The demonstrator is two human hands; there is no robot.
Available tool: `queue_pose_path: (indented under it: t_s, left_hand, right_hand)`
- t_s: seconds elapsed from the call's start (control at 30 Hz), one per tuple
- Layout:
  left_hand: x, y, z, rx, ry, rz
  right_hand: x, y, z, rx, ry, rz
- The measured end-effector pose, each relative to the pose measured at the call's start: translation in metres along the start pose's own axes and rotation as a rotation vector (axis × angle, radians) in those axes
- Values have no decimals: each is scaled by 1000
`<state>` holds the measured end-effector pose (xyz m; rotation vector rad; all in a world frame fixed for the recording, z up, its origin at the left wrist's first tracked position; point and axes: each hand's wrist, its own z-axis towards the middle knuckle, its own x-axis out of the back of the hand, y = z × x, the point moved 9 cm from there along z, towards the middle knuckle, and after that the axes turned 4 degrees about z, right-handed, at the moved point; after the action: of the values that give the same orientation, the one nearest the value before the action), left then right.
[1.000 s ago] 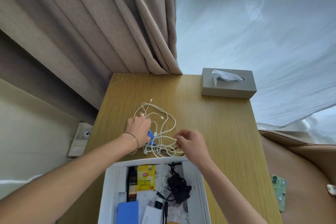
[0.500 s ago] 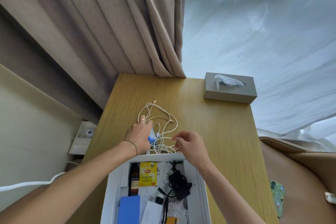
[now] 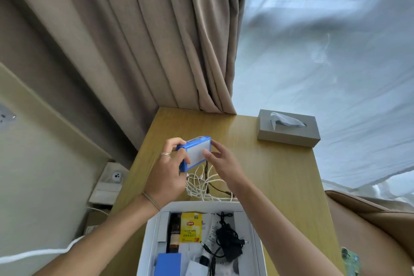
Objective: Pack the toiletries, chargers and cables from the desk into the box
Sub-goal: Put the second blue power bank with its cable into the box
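My left hand [image 3: 167, 170] grips a blue charger with a white face [image 3: 195, 153], lifted above the wooden desk [image 3: 277, 177]. My right hand [image 3: 220, 161] touches the charger's right side with its fingertips spread. A tangle of white cables [image 3: 200, 186] and a thin black cable [image 3: 215, 187] lie on the desk below the charger; cables hang down from it. The open white box [image 3: 257, 246] stands at the near edge and holds a yellow tea packet [image 3: 190, 227], a dark bottle [image 3: 174, 234], a black adapter with cord [image 3: 228, 242] and a blue item [image 3: 169, 264].
A grey tissue box [image 3: 289, 129] stands at the desk's far right corner. Beige curtains [image 3: 156, 36] hang behind the desk, a white sheer curtain to the right. A wall socket [image 3: 112, 180] is left of the desk. A phone [image 3: 350, 261] lies on the tan seat at right.
My left hand has lifted the blue charger up off the cable pile. My right hand has left the cables and come up to the charger's side. The camera has tilted up.
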<state>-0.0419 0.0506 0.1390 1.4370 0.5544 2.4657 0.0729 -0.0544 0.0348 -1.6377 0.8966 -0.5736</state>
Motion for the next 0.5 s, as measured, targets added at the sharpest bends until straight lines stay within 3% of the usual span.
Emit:
queue_pose_path:
  t_s: [0.1, 0.2, 0.4, 0.5]
  left_hand:
    - [12, -9, -6, 113, 102, -108]
    - [20, -24, -16, 279, 109, -237]
    - [20, -57, -28, 625, -137, -698]
    - [21, -56, -27, 614, -216, -626]
  right_hand:
    - [-14, -15, 8, 48, -39, 73]
    - [-24, -31, 7, 116, -20, 123]
    - [-59, -62, -8, 252, -192, -26]
    - [-79, -67, -16, 309, -270, -155]
